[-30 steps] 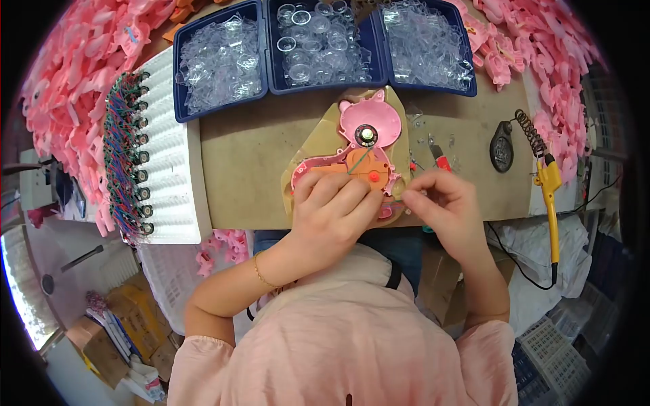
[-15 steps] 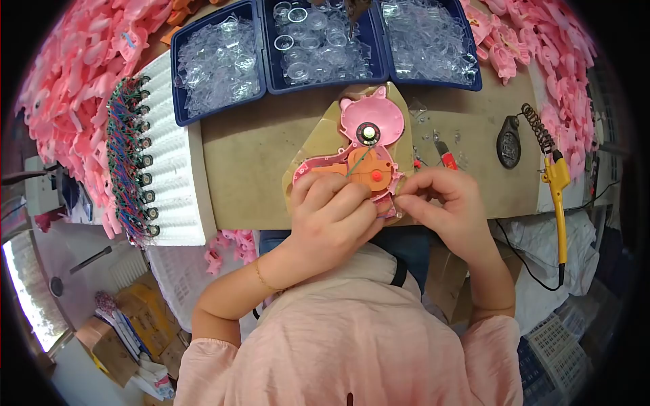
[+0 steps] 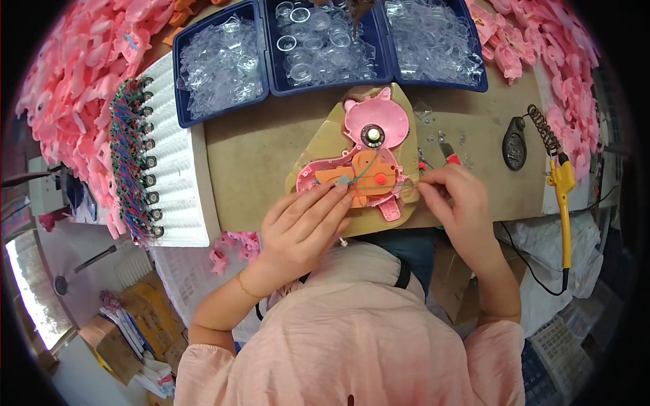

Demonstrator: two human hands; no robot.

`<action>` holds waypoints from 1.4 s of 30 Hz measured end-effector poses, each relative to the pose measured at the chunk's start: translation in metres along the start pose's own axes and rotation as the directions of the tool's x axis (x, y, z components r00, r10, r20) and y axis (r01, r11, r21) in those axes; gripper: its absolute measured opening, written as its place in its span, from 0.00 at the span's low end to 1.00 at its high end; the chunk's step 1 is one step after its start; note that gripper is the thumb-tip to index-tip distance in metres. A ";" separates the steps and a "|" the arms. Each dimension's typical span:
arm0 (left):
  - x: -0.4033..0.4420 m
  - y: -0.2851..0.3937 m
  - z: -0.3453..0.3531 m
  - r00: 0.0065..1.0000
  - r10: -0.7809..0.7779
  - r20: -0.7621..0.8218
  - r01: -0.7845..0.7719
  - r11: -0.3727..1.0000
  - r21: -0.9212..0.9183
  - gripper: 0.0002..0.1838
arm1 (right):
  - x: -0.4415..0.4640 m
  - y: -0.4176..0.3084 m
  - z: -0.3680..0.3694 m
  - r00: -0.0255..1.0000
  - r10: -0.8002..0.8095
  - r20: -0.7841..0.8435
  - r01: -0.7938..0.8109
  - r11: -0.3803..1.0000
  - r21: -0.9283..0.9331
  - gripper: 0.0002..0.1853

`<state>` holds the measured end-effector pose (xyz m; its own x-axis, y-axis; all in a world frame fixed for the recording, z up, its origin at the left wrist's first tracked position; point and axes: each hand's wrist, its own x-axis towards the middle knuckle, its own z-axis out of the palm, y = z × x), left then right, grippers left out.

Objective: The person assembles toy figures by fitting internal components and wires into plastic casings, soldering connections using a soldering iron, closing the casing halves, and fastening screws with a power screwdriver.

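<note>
A pink plastic shell (image 3: 376, 116) with a round black part (image 3: 373, 136) lies in a tan holder (image 3: 318, 145) at the table's front edge. Inside the shell sits an orange housing (image 3: 369, 177) with a red knob (image 3: 380, 179). My left hand (image 3: 306, 220) lies over the shell's lower left, fingers extended and close together, fingertips at a small grey piece (image 3: 343, 181) on the housing. Right of the shell, my right hand (image 3: 455, 196) pinches a thin green wire (image 3: 406, 185) between thumb and forefinger. The wire runs across the housing.
Blue bins (image 3: 264, 51) of clear plastic parts stand at the back. A white rack (image 3: 183, 169) with wired speakers is at left. Pink parts (image 3: 74, 95) are heaped on both sides. A yellow soldering iron (image 3: 561, 186), a black stand (image 3: 514, 145) and a red-handled tool (image 3: 452, 158) lie right.
My left hand has shifted left and down and its fingers have straightened, uncovering more of the orange housing and the grey piece. My right hand has moved slightly right, with the wire now visible.
</note>
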<state>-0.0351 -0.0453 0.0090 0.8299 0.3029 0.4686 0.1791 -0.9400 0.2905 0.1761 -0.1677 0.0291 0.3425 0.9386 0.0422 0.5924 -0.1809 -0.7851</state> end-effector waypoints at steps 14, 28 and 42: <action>0.018 0.003 -0.006 0.973 0.177 0.146 -0.193 0.976 0.103 0.19 | -0.045 -0.008 0.018 0.892 0.452 0.002 -0.417 0.822 0.388 0.03; 0.018 0.010 -0.004 0.981 0.146 0.129 -0.163 0.978 0.133 0.20 | -0.028 -0.010 0.004 0.995 0.099 -0.001 -0.099 0.995 0.002 0.09; 0.022 0.019 -0.011 0.908 0.257 0.332 -0.344 0.908 0.238 0.19 | 0.013 -0.011 0.003 0.988 -0.145 0.048 0.150 0.979 -0.137 0.08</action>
<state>-0.0187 -0.0545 0.0337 0.9746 -0.0187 0.2233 0.0029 -0.9954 -0.0959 0.1717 -0.1526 0.0361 0.2176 0.9679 0.1254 0.7315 -0.0767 -0.6775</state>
